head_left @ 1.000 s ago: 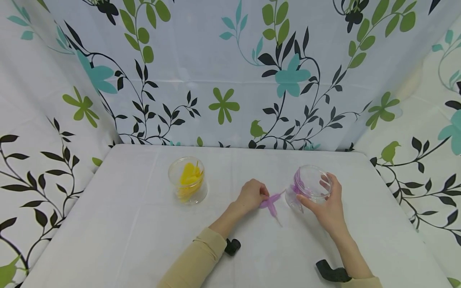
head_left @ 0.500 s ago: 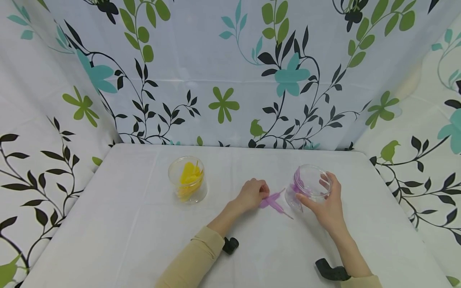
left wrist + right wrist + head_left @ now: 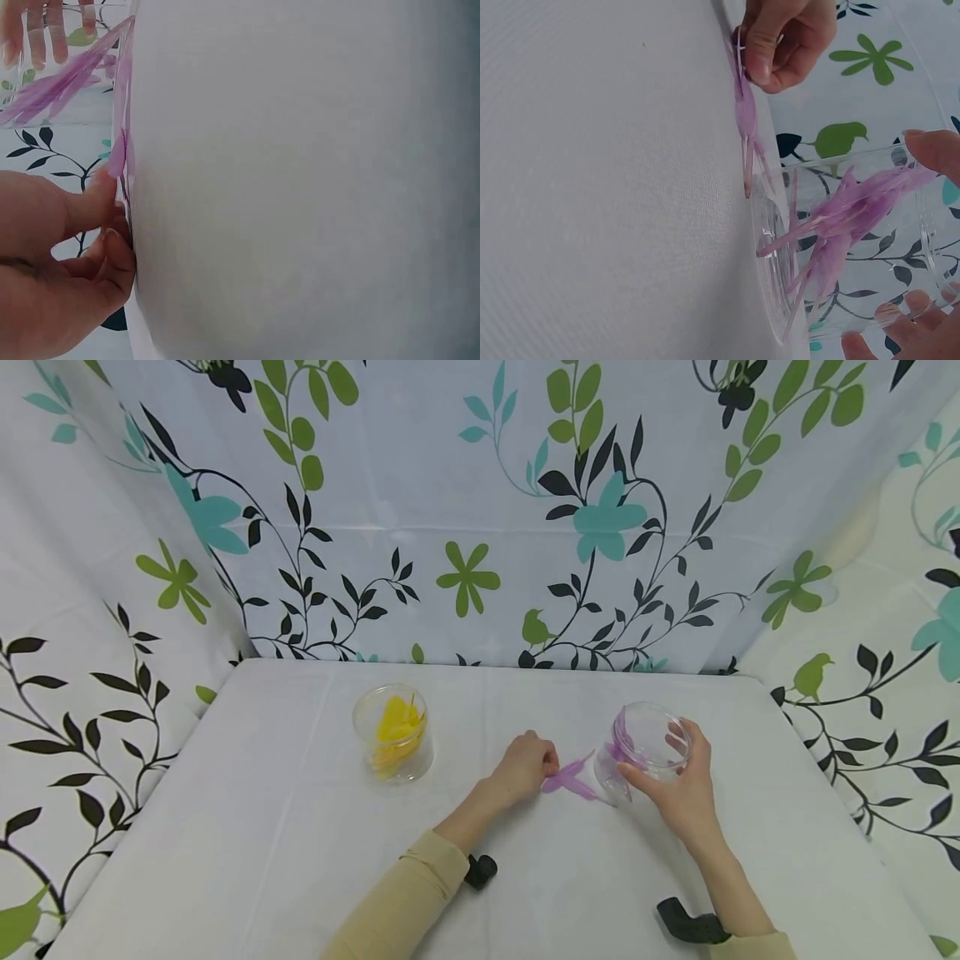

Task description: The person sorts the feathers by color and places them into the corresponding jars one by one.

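My left hand (image 3: 521, 768) is on the white table, thumb and fingers pinching the end of several translucent purple, leaf-like pieces with thin stems (image 3: 570, 781); they lie fanned out to its right. The right wrist view shows that pinch from the side, with the fingers of the left hand (image 3: 795, 41) partly hiding the ends. My right hand (image 3: 682, 785) grips a clear jar (image 3: 652, 704), thumb on the near side and fingers round the far right. More purple pieces (image 3: 855, 206) lean inside this jar, stems down. The jar stands beside the loose pieces.
To the left stands another clear jar (image 3: 360, 727) with several yellow pieces (image 3: 397, 727) inside. Black wrist mounts (image 3: 480, 871) sit on both forearms above the table (image 3: 337, 877). A leaf-patterned curtain (image 3: 420, 485) borders the back and sides.
The purple piece that pointed down toward the table's front has swung to point right, toward the jar. The right hand and its jar have stayed almost still.
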Demonstrator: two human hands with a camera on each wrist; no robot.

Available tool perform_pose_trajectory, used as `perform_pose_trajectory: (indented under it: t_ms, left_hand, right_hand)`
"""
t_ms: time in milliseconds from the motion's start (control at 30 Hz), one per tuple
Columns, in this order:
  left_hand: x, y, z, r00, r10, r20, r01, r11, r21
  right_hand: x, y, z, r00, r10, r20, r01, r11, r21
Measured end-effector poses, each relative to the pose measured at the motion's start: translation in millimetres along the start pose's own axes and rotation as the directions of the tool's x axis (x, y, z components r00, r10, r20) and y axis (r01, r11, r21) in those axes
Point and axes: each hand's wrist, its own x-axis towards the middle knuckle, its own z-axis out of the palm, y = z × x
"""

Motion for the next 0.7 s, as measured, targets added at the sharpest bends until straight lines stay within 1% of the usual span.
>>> perform_pose_trajectory:
  t_ms: [100,167,300,400,567,700]
  left_hand:
    - [-0.5,-0.2,-0.5,1.000,-0.001,0.013,0.002,0.999,-0.049]
    - [-0.6,0.0,-1.2,1.000,0.013,0.021,-0.012,0.998,-0.055]
    - [0.2,1.0,-1.7,0.998,0.060,0.024,-0.060,0.998,0.004]
    - [0.8,2.3,-0.8,0.997,0.075,0.025,-0.075,0.996,0.038]
    - [0.1,3.6,0.6,0.998,0.054,0.013,-0.054,0.998,0.042]
    - [-1.0,3.2,-0.6,1.000,0.022,0.017,-0.022,1.000,0.006]
  right_hand:
    - [0.0,0.0,0.2,1.000,0.002,0.002,-0.002,1.000,0.001]
    - [0.0,0.0,0.3,1.000,0.003,0.003,-0.003,1.000,0.002]
    - [0.1,-0.6,0.2,1.000,0.008,0.002,-0.008,1.000,0.002]
    - [0.0,-1.4,-0.4,1.000,0.010,-0.001,-0.010,1.000,0.001]
    - [-0.3,-1.5,-0.8,1.000,0.008,0.000,-0.008,1.000,0.000]
    - [-0.1,-0.7,-0.5,1.000,0.006,0.002,-0.006,1.000,0.005]
